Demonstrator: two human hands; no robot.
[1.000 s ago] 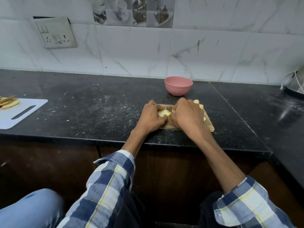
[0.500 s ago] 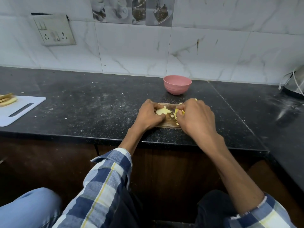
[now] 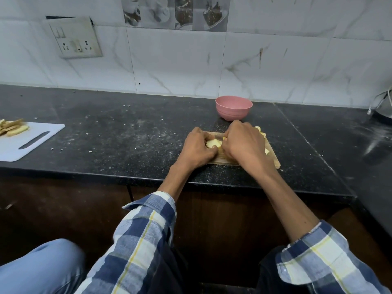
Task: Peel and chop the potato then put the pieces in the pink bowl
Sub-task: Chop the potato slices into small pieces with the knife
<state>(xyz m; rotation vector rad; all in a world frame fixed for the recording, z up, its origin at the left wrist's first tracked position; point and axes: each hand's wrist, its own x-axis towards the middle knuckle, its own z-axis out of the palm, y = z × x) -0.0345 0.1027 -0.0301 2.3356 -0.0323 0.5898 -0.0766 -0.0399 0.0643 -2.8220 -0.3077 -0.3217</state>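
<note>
A peeled pale-yellow potato [image 3: 213, 143] lies on a small wooden board [image 3: 273, 158] near the counter's front edge. My left hand [image 3: 196, 151] grips the potato from the left, fingers curled over it. My right hand [image 3: 244, 145] is pressed up against the potato from the right. Its fingers curl round what looks like a knife, almost wholly hidden under the hand. Cut potato pieces [image 3: 260, 130] lie on the board behind and to the right of my right hand. The pink bowl [image 3: 233, 109] stands just behind the board; its inside is not visible.
A white plastic cutting board [image 3: 27, 143] with potato peels [image 3: 12, 128] lies at the far left. A metal appliance with a cord [image 3: 384, 109] sits at the far right. A wall socket [image 3: 74, 37] is on the tiled wall. Crumbs dot the black counter [image 3: 127, 132].
My right hand drew a little to the right half a second ago and has come back against the potato. My left hand has kept its hold on the potato.
</note>
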